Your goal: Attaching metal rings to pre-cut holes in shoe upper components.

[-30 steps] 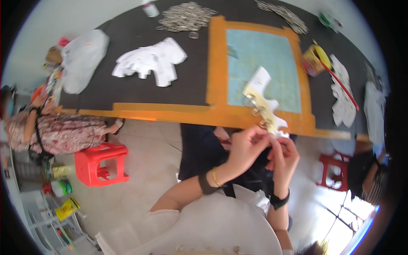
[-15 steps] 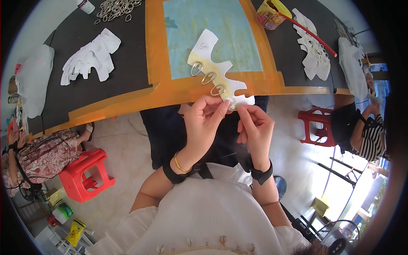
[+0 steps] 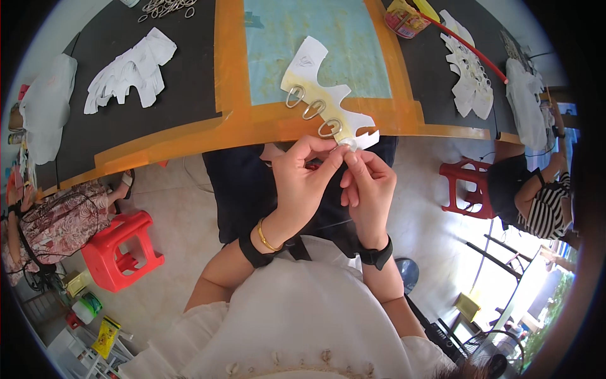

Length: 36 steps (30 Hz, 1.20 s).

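Note:
A white cut-out piece point(image 3: 315, 72) with scalloped edges lies across the table's front edge, its middle stained yellowish. Three silvery oval rings point(image 3: 314, 109) sit in a row along its left side. At the near end, my left hand point(image 3: 306, 174) is closed, thumb and forefinger pinching a small whitish tab of the piece. Close beside it, my right hand point(image 3: 369, 186) is closed too, its thumb and forefinger pressed on the same tab. My fingertips hide whatever is inside the fold there.
White cut-outs point(image 3: 129, 76) lie stacked at the left, below a heap of metal rings point(image 3: 165, 7). At the right are ringed pieces point(image 3: 466, 82), a yellow tub point(image 3: 404, 20) and a red stick point(image 3: 483, 55). Orange tape point(image 3: 164, 144) edges the table. People sit at both sides.
Both hands and the piece's near end have shifted slightly; my right hand has come in closer to the left, its fingertips now on the tab. The whole view has tilted a little.

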Motion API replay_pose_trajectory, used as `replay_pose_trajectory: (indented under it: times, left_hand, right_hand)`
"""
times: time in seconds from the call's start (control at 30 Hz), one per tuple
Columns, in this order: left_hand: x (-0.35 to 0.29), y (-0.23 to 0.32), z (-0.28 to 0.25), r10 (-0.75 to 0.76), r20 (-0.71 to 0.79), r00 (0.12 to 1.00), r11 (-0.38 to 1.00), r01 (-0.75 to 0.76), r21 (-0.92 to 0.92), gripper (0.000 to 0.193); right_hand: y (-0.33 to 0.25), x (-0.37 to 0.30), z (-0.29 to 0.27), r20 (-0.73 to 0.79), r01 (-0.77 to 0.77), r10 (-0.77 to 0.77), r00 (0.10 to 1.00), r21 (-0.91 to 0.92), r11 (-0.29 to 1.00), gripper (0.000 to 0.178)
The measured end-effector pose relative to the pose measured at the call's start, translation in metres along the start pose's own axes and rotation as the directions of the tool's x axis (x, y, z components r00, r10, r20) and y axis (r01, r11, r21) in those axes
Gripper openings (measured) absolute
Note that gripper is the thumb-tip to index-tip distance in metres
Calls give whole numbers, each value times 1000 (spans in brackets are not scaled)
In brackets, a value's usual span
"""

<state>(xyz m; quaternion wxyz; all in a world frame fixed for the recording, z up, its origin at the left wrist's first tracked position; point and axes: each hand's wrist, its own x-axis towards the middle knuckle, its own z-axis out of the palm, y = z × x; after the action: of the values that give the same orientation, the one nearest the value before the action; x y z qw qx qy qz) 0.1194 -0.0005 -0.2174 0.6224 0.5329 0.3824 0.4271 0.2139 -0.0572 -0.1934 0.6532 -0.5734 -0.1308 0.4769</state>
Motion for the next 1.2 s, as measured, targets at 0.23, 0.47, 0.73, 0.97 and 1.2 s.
replay_pose_trajectory:
  times: [0.23, 0.47, 0.73, 0.97, 1.2]
  left_hand:
    - [0, -6, 3, 2, -89, 996, 996, -10, -85, 14]
    - [0, -4, 4, 15, -77, 997, 999, -18, -40, 15]
    - [5, 4, 2, -69, -25, 997, 996, 67, -55, 15]
    - [6, 0, 5, -103, -10, 995, 981, 100, -165, 14]
    - [5, 5, 4, -162, 3, 987, 965, 159, -209, 13]
  right_hand:
    - [2, 0, -5, 10, -40, 40, 999, 20, 999, 17]
    - [4, 2, -3, 48, -39, 33, 998, 125, 991, 16]
    - [3, -5, -1, 18, -2, 1, 1000, 41, 999, 13]
    - [11, -7, 0, -18, 22, -20, 1000, 112, 993, 13]
    - [18, -6, 4, -100, 55, -48, 994, 69, 996, 15]
